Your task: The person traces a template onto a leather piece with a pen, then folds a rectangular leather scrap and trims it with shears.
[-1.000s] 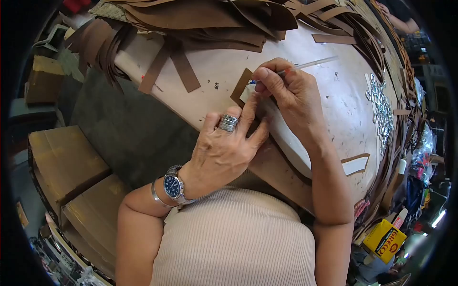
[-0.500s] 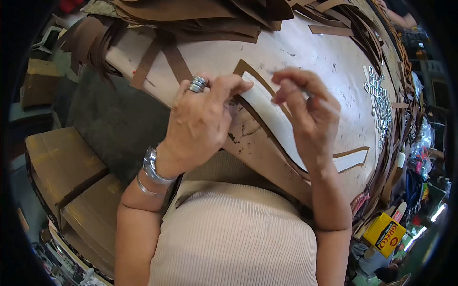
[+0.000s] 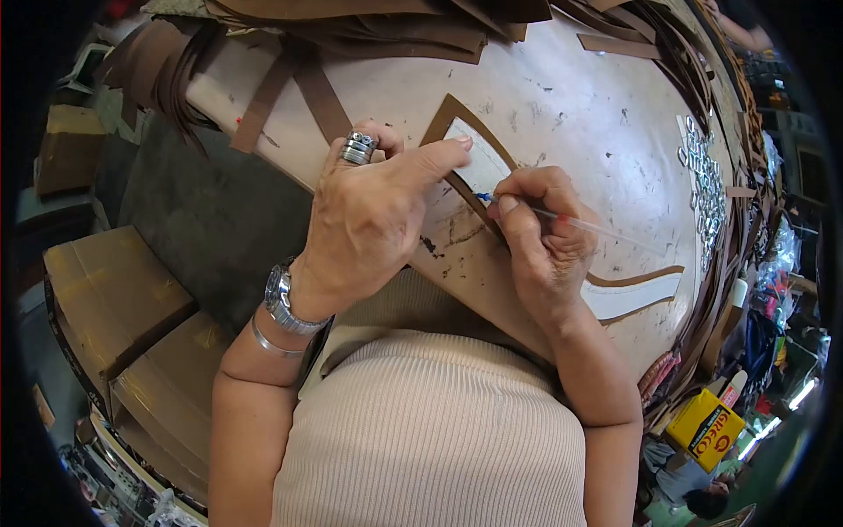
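Leather everywhere: brown strips and offcuts heaped along the far edge of the tabletop [image 3: 562, 97], more draped over the right rim. Middle of the surface is scuffed and bare, which leaves working room around the piece in hand.

Brown leather strip [image 3: 443, 123] lies flat in the centre, running from far-left toward near-right, with a pale template [image 3: 479, 162] laid on top so a brown margin shows around it. The template's right end [image 3: 637, 299] reappears past the right wrist.

Left hand [image 3: 369, 220] comes in from the near-left, palm down, wrist slightly raised. Forefinger is extended and pressed on the template's far end, probably to stop it sliding; other fingers are curled, rings on one, watch and bangle at the wrist.

Right hand [image 3: 540, 241] rests heel-down over the template's middle, fingers pinched together on a clear-barrelled pen [image 3: 580, 224]. Barrel trails to the right; the blue tip [image 3: 483, 197] meets the template's near edge just below the left forefinger, a tracing pose by the look of it.

Metal buckles [image 3: 702, 189] lie clustered at the right, well apart from both hands. Yellow box [image 3: 707, 430] sits low at the near-right, off the tabletop.
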Motion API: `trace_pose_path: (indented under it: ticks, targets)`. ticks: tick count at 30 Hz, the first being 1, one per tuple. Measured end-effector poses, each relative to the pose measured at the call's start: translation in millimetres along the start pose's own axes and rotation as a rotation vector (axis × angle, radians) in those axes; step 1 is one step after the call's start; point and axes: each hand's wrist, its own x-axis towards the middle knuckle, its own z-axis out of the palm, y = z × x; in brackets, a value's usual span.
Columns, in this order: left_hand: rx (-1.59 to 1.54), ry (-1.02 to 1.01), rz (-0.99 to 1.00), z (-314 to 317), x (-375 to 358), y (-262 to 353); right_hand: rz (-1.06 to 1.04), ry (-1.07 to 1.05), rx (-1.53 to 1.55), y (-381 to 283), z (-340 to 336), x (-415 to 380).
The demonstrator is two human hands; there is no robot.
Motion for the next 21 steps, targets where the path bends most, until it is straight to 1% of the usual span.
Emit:
trace_pose_path:
  ticks: [3,10,13,16,19,21]
  targets:
    - [0.051,0.046,0.112,3.4,1.1,-1.5,-0.032,0.002,-0.031,1.1,1.0,-0.1]
    - [0.053,0.058,0.107,4.2,0.1,-1.6,-0.062,-0.034,-0.112,-1.2,1.7,0.9]
    - [0.064,0.054,0.114,5.1,-0.3,-1.7,-0.121,-0.079,-0.175,-3.9,-0.9,2.4]
    - [0.098,0.042,0.123,3.9,-0.4,-1.5,0.280,-0.012,0.168,-10.1,-7.5,1.2]
    - [0.137,0.059,0.137,3.9,0.5,0.1,0.262,0.089,0.409,-9.6,-29.9,-1.4]
    - [0.178,0.081,0.153,8.2,-2.0,0.0,0.238,0.139,0.407,-13.0,-54.3,-9.6]
